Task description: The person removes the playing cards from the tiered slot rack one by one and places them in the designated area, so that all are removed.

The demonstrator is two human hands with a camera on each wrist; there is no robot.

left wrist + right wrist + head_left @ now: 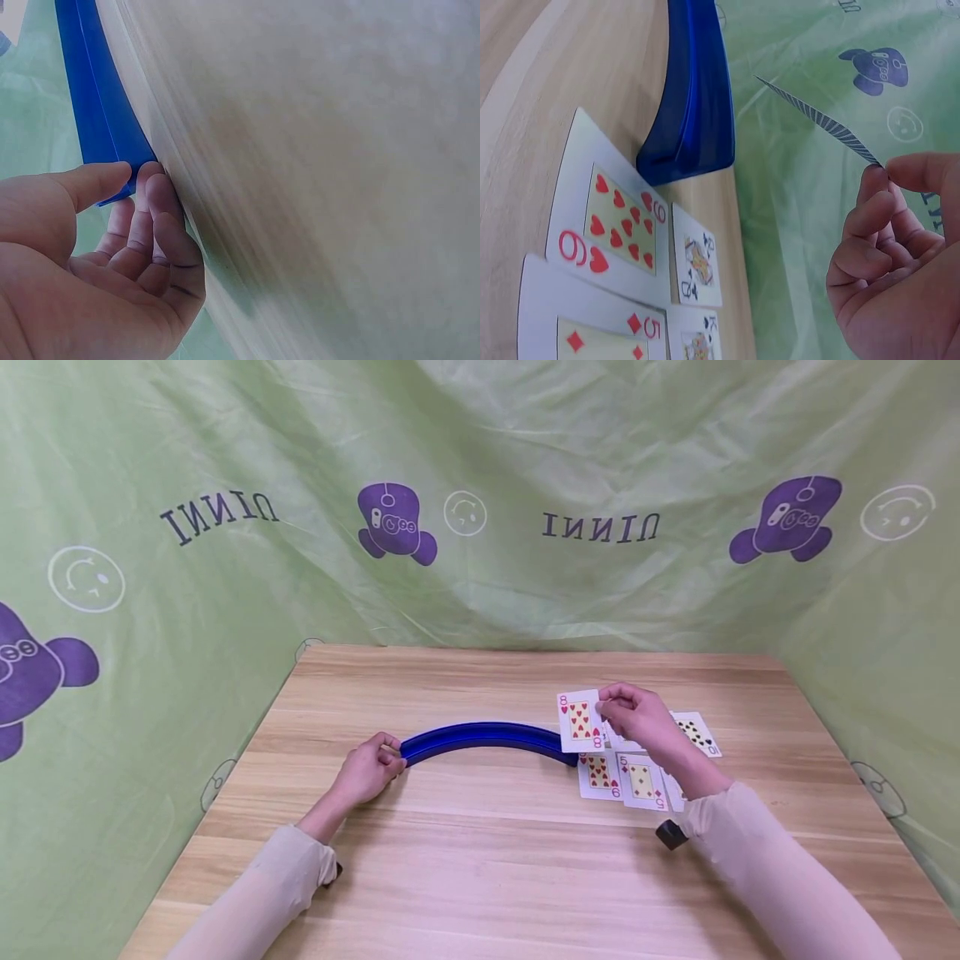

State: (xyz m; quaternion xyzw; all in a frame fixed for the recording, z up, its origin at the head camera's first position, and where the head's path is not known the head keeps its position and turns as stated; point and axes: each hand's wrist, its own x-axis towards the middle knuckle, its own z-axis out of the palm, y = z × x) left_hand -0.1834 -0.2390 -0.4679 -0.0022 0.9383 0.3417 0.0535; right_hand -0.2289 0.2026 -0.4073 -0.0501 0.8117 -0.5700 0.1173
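Observation:
A blue curved card holder [480,735] stands on the table, its groove bare. At the left end of this holder, my left hand [369,770] pinches it between thumb and fingers; the left wrist view shows the thumb on the blue end [112,112]. My right hand [637,714] holds up an eight of hearts [579,721] by its right edge, above the holder's right end. Edge-on in the right wrist view, the same playing card [821,120] is pinched between thumb and index finger. Beneath lie a nine of hearts [598,774] and a five of diamonds [642,781].
Farther right, a black ten [697,732] lies partly behind the right forearm. A queen [697,259] and a king [696,337] lie face up beside the nine. The wooden table [480,860] is bordered by green printed cloth [480,593] at the back and sides.

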